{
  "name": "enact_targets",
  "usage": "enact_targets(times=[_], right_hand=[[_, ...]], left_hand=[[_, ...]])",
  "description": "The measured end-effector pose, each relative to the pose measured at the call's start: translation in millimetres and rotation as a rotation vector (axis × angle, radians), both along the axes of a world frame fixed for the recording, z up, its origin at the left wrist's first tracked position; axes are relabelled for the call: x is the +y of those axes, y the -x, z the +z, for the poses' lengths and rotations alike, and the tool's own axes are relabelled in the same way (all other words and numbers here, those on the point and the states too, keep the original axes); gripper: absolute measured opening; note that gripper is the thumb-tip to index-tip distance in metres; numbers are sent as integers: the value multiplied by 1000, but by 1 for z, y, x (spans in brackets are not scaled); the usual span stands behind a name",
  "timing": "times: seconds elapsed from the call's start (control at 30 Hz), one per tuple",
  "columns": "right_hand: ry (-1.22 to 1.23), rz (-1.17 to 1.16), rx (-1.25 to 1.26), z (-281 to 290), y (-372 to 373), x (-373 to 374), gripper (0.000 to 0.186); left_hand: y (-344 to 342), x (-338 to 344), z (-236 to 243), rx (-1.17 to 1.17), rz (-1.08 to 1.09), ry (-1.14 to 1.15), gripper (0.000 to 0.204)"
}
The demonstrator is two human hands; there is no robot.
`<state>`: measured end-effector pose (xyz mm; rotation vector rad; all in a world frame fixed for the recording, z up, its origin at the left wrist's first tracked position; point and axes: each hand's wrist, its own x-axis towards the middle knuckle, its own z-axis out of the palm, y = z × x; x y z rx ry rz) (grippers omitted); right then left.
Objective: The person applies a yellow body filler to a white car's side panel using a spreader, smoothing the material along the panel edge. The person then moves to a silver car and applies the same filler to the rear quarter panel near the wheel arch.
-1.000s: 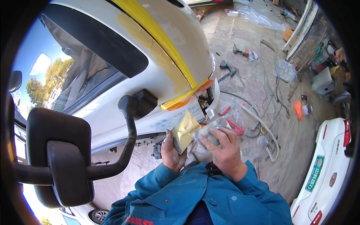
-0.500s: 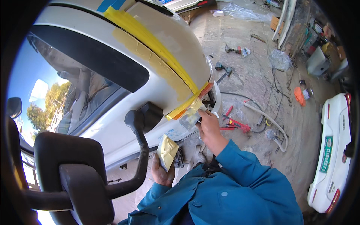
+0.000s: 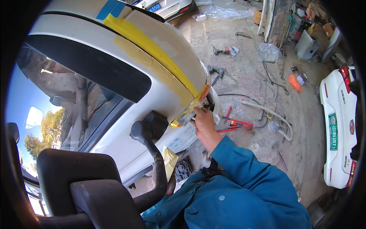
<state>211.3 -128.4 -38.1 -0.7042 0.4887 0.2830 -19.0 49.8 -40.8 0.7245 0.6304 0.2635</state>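
My right hand pinches a flat greyish putty spreader and presses it to the white vehicle's corner, beside the orange lamp. Yellow filler smears the spreader. A strip of yellow masking tape runs down the body panel to this spot, with a band of tan filler alongside. Lower down, my left hand grips a putty board coated in pale yellow filler. The black mirror arm covers part of that hand and board.
A big black mirror and its curved arm stand close on my left. On the floor to the right lie red tools, a pale hose, cables and a cordless drill. A white car stands at far right.
My right hand has moved slightly left and down with the spreader along the corner. The left hand and board now sit more behind the mirror arm as the view has shifted.
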Motion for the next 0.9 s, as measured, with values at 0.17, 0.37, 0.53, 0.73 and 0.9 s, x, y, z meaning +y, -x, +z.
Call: enact_targets(times=[0.17,0.37,0.53,0.73,0.9], right_hand=[[15,-5,-37,9,-7,6,31],[141,62,-162,17,-3,19,24],[500,94,-333,12,4,24,17],[233,-66,-200,-1,20,10,23],[137,-32,-52,-2,0,0,23]], left_hand=[[-3,3,-8,26,-26,14,51],[-9,-18,2,115,8,-37,53],[-2,-17,1,-83,-177,-4,53],[-19,-43,29,103,-59,16,55],[-20,-44,26,92,-74,28,56]])
